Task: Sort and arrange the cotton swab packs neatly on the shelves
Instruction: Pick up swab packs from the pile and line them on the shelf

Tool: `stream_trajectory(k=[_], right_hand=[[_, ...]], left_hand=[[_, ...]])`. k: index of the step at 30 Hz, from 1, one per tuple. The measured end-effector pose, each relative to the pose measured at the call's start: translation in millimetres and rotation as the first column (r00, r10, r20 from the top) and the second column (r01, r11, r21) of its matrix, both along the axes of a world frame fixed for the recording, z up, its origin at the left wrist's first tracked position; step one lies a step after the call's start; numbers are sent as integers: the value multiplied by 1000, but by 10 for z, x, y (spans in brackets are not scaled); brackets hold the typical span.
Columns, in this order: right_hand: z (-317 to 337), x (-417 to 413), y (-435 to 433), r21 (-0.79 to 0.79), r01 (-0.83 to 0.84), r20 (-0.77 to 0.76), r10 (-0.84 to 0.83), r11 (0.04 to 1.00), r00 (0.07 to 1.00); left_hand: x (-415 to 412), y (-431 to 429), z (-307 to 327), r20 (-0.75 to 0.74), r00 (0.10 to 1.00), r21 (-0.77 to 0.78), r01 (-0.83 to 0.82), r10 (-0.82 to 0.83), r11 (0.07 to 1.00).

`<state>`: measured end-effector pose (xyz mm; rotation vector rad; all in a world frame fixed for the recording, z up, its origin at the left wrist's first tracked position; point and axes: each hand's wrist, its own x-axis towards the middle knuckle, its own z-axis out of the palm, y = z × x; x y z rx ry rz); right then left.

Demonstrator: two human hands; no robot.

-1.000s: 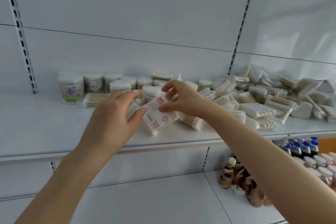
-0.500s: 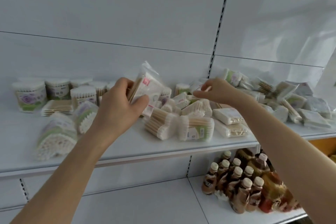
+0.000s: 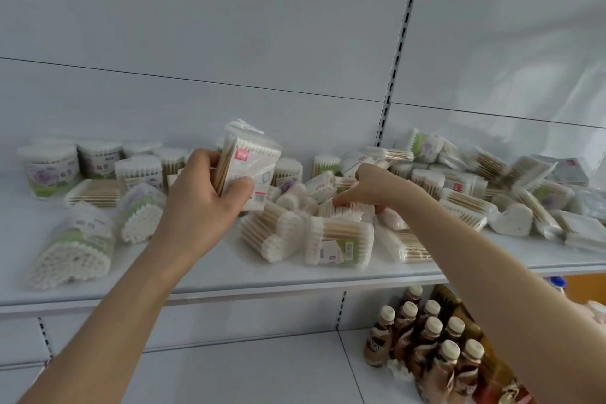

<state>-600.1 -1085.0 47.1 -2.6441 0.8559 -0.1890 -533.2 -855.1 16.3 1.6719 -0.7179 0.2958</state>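
1. My left grip [image 3: 200,203] is closed round a small stack of flat bagged packs [image 3: 252,167]. It holds them upright, clear of the shelf [image 3: 203,269], right over the middle of the clutter.
2. My right grip [image 3: 370,187] sits at three o'clock of the left. Its fingers curl down into the pile and pinch a wooden-stemmed pack [image 3: 344,210] that lies on top of others.
3. What's done: at nine o'clock, against the back panel, the round tubs [image 3: 52,170] stand upright in a rough row. I'd call that the only tidy stretch.
4. What's left, near side: at eight o'clock the tipped packs [image 3: 75,246] lie on their sides in front of the tubs. At six o'clock of my hands, more boxes lie toppled by the shelf edge.
5. What's left, far side: from two to four o'clock runs the big heap [image 3: 492,193], with packs tilted and lying across one another in mixed kinds.
6. My read is that we're early, with far more loose than placed. The flat bags look like one kind being gathered, and they need a clear spot before the heap gets thinned.
7. The drink bottles [image 3: 433,338] on the lower shelf at five o'clock aren't part of this job.
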Motion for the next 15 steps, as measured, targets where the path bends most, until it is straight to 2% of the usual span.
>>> stream_trajectory(k=[3,8,13,15], right_hand=[[-17,-13,-23,-30,-2,13,2,1000,1000],[-8,-8,65,-174,-11,-80,-3,985,997],[76,-31,240,-434,6,-130,-70,901,989],[105,-74,285,-395,9,-138,-68,919,988]], left_hand=[[-9,-10,-2,-12,1000,-3,9,-9,1000],[-2,-15,-15,-14,999,-20,34,-34,999],[26,-38,-11,0,998,-12,60,-60,998],[38,-54,-2,-3,997,-3,78,-78,997]])
